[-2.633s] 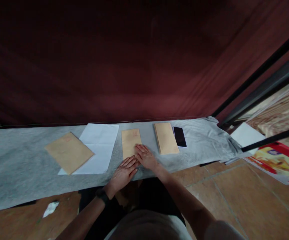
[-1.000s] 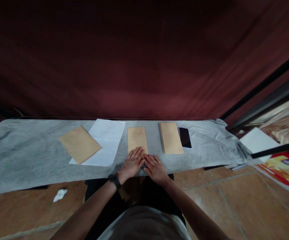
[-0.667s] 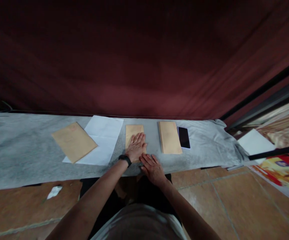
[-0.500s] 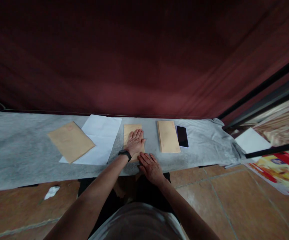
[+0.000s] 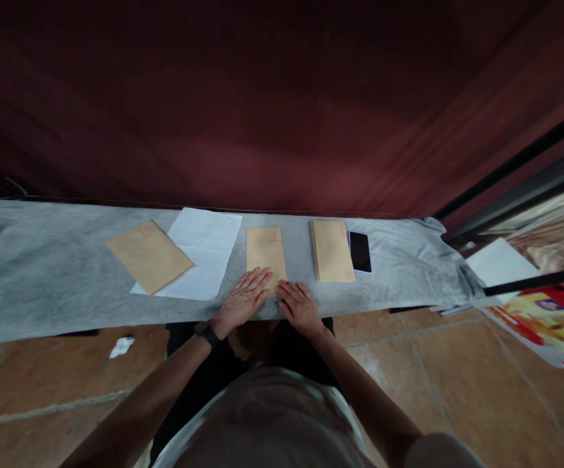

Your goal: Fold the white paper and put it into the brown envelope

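A tan envelope (image 5: 266,247) lies upright in front of me on the grey cloth, a small reddish print near its top right. My left hand (image 5: 246,298), a dark band on its wrist, rests flat with fingers spread over the envelope's lower left part. At the lower right corner, the fingertips of my right hand (image 5: 299,308) touch the envelope's edge, fingers stretched out. Neither hand grips anything. To the right lies a stack of tan envelopes (image 5: 333,251). On the left, more tan envelope paper (image 5: 149,256) sits slanted over white sheets (image 5: 203,253).
A dark phone (image 5: 360,252) lies beside the right stack on the cloth-covered bench (image 5: 403,266). Behind it hangs a dark red curtain (image 5: 272,169). Black bars, a white sheet (image 5: 501,263) and a colourful box (image 5: 550,325) are at the right.
My left hand has slid down the envelope towards me, uncovering its upper part and print. My right hand stays near the lower right corner. The view has shifted slightly.
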Demonstrator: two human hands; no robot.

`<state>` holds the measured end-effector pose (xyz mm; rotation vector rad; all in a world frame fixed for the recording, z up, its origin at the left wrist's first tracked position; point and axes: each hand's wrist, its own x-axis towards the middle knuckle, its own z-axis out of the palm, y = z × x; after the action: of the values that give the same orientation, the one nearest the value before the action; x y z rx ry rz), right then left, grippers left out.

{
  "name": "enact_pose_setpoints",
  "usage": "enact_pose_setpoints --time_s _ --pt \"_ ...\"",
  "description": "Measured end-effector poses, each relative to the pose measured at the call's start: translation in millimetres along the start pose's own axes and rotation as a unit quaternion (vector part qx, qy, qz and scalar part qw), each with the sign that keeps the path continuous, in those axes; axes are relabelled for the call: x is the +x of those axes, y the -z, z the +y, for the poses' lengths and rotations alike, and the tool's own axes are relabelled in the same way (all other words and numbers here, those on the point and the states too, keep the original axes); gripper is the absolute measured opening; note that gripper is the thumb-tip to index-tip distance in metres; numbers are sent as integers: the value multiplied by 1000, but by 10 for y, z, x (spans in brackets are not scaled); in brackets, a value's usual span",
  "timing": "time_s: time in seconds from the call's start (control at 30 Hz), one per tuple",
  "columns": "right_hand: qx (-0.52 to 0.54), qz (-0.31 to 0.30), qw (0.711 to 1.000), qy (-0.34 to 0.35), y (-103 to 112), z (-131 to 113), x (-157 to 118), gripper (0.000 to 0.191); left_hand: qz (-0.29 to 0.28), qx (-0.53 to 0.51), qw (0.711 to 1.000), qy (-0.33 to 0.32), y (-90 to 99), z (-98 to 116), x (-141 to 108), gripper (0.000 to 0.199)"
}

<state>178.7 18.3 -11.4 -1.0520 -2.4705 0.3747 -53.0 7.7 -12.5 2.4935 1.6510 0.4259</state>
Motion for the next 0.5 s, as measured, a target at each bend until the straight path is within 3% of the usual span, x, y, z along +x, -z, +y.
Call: enact_pose_setpoints --time_s 0.17,0.5 --pt "51 41 998 -17 -32 51 0 34 17 -30 999 -14 57 -61 -214 51" --pt "59 76 993 -72 -84 12 46 23 111 -60 991 32 63 85 -264 36"
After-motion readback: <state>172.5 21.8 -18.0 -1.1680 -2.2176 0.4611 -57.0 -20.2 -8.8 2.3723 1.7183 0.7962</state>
